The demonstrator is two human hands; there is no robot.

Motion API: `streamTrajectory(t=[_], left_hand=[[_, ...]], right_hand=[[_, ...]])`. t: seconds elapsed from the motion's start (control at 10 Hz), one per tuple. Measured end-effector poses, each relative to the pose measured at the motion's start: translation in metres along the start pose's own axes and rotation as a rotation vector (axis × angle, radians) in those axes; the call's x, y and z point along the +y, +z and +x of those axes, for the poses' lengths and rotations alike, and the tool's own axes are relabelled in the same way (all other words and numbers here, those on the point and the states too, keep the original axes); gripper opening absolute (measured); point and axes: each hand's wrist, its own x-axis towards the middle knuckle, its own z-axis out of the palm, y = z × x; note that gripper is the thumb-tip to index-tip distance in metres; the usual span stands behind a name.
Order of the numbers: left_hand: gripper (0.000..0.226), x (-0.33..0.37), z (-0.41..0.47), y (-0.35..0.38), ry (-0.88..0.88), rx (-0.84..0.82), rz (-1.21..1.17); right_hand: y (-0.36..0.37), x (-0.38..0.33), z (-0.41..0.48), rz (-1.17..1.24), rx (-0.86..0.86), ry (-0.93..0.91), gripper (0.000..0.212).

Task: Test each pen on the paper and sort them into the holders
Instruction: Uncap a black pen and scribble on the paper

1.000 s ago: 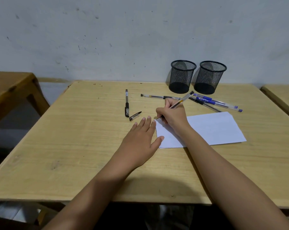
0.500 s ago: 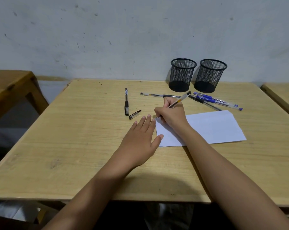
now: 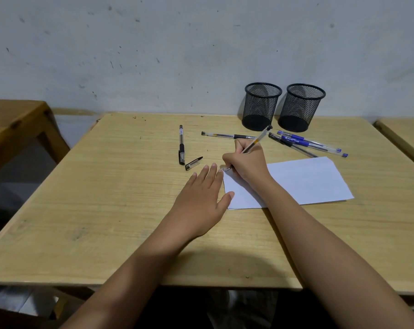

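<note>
**Change:** little since the earlier frames. The right hand [image 3: 246,161] has edged slightly at the far left corner of the paper [image 3: 303,181]; the left hand [image 3: 201,195] stays put.
**Right hand:** fingers pinch an uncapped pen [image 3: 257,140] in a writing hold, tip on that corner, presumably to test its ink. Whether a mark shows cannot be told.
**Left hand:** spread flat, palm down, thumb on the paper's left edge, likely to stop it sliding.
**Paper:** right of the centre of the table [image 3: 106,198].
**Loose cap** [image 3: 193,163]: beyond the left fingertips, beside a capped black pen [image 3: 181,144].
**Other pens:** one clear pen [image 3: 227,135] and a blue-and-black cluster [image 3: 308,143], just before the holders.
**Holders:** left holder [image 3: 262,108] and right holder [image 3: 301,109], black mesh, side by side at the table's far edge; both appear empty.
</note>
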Motion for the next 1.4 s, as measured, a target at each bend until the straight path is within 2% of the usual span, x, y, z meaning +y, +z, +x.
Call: streamTrajectory(t=[0.3, 0.5, 0.6, 0.8, 0.9, 1.0, 1.2, 1.4], left_hand=[[0.061, 0.000, -0.001, 0.001, 0.006, 0.006, -0.003], [0.061, -0.001, -0.001, 0.001, 0.007, 0.012, -0.010], [0.061, 0.000, -0.001, 0.001, 0.007, 0.011, -0.010], [0.061, -0.001, -0.003, 0.001, 0.015, 0.035, -0.054], [0.061, -0.001, -0.003, 0.001, 0.023, 0.054, -0.090], [0.062, -0.003, -0.006, -0.001, 0.045, 0.070, -0.129], [0.061, -0.003, -0.010, -0.016, 0.087, 0.083, -0.216], [0.045, -0.018, 0.010, -0.045, 0.045, 0.313, -0.223]], right_hand=[[-0.001, 0.001, 0.000, -0.008, 0.004, 0.003, 0.019], [-0.002, -0.001, -0.001, -0.028, 0.020, 0.000, 0.030], [-0.002, -0.001, -0.002, -0.031, 0.008, 0.006, 0.024], [-0.005, -0.001, -0.004, 0.052, 0.019, 0.019, 0.034], [-0.010, -0.002, -0.003, 0.140, -0.001, 0.023, 0.033], [-0.018, -0.009, -0.004, 0.365, -0.094, 0.039, 0.013], [-0.048, -0.021, 0.007, 0.215, -0.116, -0.045, 0.014], [-0.069, -0.034, 0.015, 0.236, -0.079, -0.036, 0.015]])
